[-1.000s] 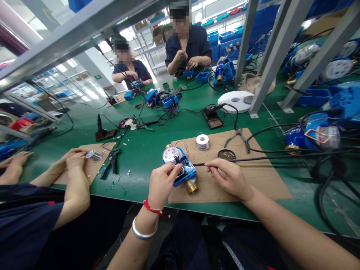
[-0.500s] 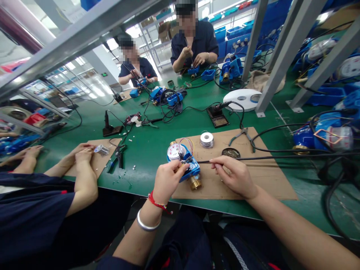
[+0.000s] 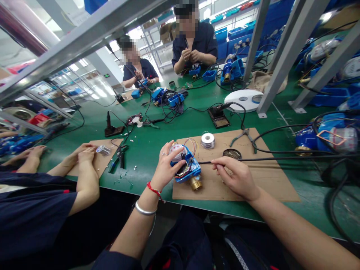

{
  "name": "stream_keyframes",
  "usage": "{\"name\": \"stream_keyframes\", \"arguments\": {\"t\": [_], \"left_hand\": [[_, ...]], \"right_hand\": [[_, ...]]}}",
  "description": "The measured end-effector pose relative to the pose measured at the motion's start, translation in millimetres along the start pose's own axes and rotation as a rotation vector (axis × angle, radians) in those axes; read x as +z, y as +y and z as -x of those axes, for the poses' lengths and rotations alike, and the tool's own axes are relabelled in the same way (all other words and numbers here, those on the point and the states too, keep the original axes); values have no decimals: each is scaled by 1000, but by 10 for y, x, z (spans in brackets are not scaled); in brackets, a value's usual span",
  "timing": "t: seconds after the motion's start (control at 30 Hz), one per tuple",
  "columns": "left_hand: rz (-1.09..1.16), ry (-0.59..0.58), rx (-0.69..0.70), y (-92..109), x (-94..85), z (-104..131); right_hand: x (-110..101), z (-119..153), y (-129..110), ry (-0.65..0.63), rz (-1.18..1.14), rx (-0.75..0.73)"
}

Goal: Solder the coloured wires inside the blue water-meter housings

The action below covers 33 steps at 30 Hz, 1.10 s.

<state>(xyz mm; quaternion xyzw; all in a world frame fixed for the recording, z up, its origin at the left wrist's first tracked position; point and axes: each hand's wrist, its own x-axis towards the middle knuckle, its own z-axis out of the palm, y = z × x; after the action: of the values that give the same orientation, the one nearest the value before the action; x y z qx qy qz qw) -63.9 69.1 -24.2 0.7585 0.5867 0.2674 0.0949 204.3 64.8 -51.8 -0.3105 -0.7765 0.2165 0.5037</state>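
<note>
Green worktop runs beneath slanting grey posts, with a sheet of cardboard laid near its front edge. On the cardboard's left part sits a meter, its blue housing open on top and its brass fitting toward the near edge. Coloured wires arch loose from it and a black cable leads to it from the right. With no cover showing, the inside looks partly wired and not closed up; whether any joint is finished cannot be told.

The left hand reaches in from the near side, fingers spread over the dial, thumb and forefinger parted; firm contact is hard to judge. The right hand, wrist low, pinches the cable between thumb and forefinger just beside the housing.

Farther out on the cardboard are a solder spool, a round tin and pliers with handles apart. Beyond stands a soldering iron; two people work across the worktop, and a neighbour's hands rest at left.
</note>
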Motion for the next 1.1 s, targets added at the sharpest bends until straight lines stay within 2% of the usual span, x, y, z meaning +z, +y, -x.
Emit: {"name": "stream_keyframes", "arguments": {"t": [0.17, 0.3, 0.4, 0.53, 0.63, 0.7, 0.8, 1.1], "left_hand": [[66, -59, 76, 78, -45, -11], [112, -44, 155, 96, -57, -5], [126, 15, 135, 133, -30, 38], [93, 118, 31, 179, -3, 79], [76, 70, -2, 176, 3, 68], [58, 15, 22, 166, 4, 49], [36, -7, 53, 159, 10, 21], [-15, 72, 31, 255, 87, 22]], "right_hand": [[4, -16, -11, -6, -5, 0], [6, -16, -8, -11, -1, -8], [12, -16, 17, -4, 4, 3], [25, -6, 57, -7, 21, 25], [32, 4, 61, -26, 33, 20], [34, 4, 52, -25, 34, 12], [32, -1, 38, -13, 31, 1], [17, 1, 32, -18, 20, -3]]}}
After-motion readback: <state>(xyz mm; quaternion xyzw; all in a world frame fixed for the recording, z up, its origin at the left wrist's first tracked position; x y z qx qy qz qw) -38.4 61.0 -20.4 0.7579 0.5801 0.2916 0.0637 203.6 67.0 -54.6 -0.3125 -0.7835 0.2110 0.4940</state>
